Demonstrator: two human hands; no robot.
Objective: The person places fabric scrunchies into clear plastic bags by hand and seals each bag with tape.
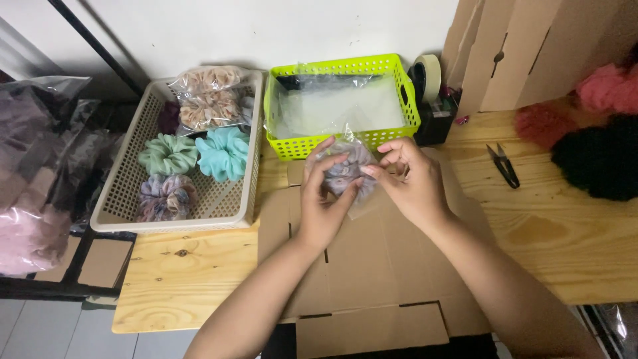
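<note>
A: Left hand (323, 199) and right hand (411, 178) meet, both pinching a clear bag (352, 174) holding a greyish scrunchie (344, 171), above flattened cardboard (372, 266).

B: Risk?

A: The slick film could slip; the green basket (340, 105) sits just beyond.

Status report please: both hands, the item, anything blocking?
Left hand and right hand both grip a bagged scrunchie above flat cardboard. Green basket just behind. Nothing blocking.
</note>
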